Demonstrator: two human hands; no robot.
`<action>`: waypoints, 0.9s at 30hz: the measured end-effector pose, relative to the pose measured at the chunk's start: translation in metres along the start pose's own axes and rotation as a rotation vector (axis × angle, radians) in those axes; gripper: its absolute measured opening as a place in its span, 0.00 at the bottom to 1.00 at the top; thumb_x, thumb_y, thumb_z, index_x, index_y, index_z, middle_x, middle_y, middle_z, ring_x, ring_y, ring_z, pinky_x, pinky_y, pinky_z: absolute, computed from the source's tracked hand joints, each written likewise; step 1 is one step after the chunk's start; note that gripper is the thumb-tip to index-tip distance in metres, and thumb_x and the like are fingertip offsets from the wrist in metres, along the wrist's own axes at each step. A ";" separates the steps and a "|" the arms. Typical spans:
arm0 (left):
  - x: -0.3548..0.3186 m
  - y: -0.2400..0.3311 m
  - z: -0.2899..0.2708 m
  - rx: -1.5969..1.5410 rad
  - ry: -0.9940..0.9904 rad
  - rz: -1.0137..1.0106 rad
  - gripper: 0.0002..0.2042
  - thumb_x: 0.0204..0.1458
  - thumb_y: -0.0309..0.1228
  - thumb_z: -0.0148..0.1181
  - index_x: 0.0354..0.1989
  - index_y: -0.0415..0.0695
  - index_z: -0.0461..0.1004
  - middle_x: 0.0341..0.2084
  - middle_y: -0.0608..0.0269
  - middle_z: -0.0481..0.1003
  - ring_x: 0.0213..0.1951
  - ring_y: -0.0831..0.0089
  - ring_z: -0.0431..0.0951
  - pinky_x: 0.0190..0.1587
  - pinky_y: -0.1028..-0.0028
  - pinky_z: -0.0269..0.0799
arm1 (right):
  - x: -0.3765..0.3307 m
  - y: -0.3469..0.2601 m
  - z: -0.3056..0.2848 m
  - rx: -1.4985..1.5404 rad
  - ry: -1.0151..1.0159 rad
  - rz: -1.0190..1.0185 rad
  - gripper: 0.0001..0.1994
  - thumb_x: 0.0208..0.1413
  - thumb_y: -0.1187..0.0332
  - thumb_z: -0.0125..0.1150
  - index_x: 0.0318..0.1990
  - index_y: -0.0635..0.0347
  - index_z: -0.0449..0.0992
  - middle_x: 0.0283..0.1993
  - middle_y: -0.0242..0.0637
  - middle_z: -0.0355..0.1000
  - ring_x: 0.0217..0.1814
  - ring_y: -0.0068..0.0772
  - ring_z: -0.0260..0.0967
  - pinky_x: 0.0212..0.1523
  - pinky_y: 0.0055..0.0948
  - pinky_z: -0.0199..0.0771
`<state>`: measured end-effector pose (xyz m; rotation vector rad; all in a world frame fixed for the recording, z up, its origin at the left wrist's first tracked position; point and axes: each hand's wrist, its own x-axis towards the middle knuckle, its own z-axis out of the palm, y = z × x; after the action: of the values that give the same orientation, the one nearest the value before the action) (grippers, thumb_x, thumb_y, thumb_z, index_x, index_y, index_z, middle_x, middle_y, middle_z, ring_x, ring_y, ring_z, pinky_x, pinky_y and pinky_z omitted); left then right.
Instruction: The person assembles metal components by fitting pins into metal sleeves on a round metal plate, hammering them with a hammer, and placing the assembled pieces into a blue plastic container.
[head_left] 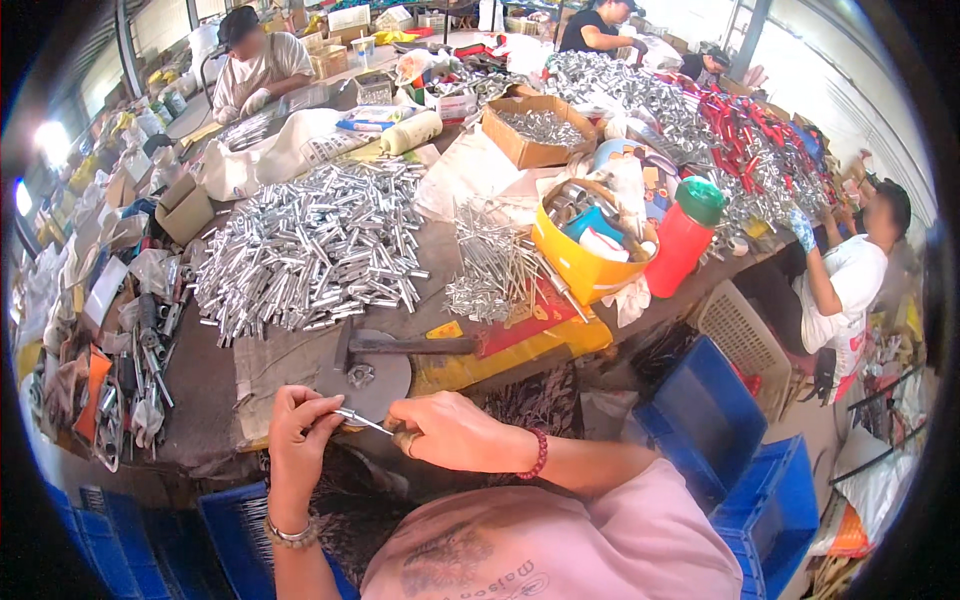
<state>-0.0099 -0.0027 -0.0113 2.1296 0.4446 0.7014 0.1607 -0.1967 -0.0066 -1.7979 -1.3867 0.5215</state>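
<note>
Both hands' grip pinches thin shiny metal rod (362,421).

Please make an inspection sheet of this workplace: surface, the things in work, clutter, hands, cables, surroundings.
Surface: dark worktable, crowded, with a round metal plate near its front edge.
Job's things: thin metal pin held between both hands; hammer lying on the plate.
Clutter: heap of silver tubes, pile of pins, yellow basin, red bottle.
Grippers: left hand and right hand each pinch the pin.
Cables: nothing seen.
Surroundings: co-workers seated around the tables; blue crates on the floor.
</note>
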 end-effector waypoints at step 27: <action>-0.055 0.012 0.041 -0.705 0.199 -0.545 0.30 0.71 0.30 0.60 0.80 0.46 0.60 0.41 0.65 0.84 0.35 0.83 0.78 0.33 0.81 0.71 | -0.015 -0.033 0.025 0.646 -0.262 0.473 0.15 0.67 0.76 0.60 0.60 0.63 0.74 0.33 0.30 0.73 0.26 0.17 0.70 0.28 0.22 0.71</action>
<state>-0.0262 -0.0638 -0.0399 1.2079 0.7232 0.6265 0.1181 -0.2000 0.0020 -1.5287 -0.7908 1.3250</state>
